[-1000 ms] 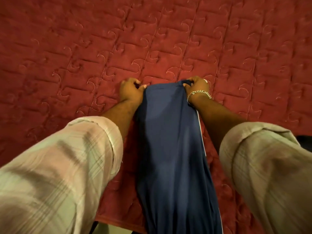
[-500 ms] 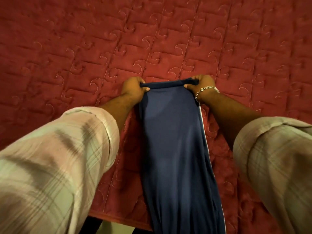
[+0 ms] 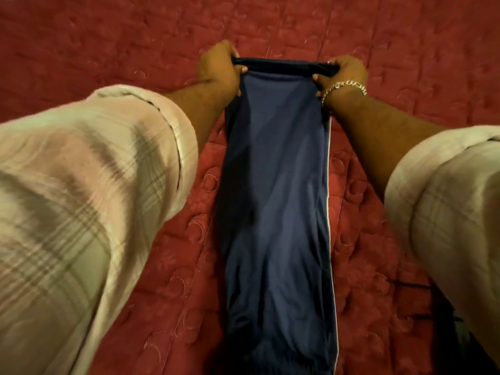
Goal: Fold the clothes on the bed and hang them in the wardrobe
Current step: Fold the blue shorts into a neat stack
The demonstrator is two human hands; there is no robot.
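On the bed: navy track pants (image 3: 276, 190), laid lengthwise on the red quilted bedspread (image 3: 108, 41), far end raised off the quilt, near end running out of view at the bottom edge.
Left hand (image 3: 219, 69): fingers curled round the left corner of the far hem; firm grip.
Right hand (image 3: 345, 73): fingers curled round the right corner of the same hem; chain bracelet (image 3: 345, 87) at the wrist.
Hem condition: pulled taut between both hands, apart from the quilt.
Step in hand (judgement): stretching and aligning the cloth ahead of a fold.
Risk, uneven pull: likely skew of the white side stripe (image 3: 328, 185) off the edge line; crooked fold as a result.
Risk, slippery cloth: smooth sheen suggests low friction; possible slide of layers against each other on release.
Risk, creases: wrinkles visible in the lower half; liable to be folded in unless smoothed first.
Risk, bracelet: close to the hem; possible snag on the fabric.
Risk, overhang: near end close to the bed edge; extent hidden; possible slip toward the floor.
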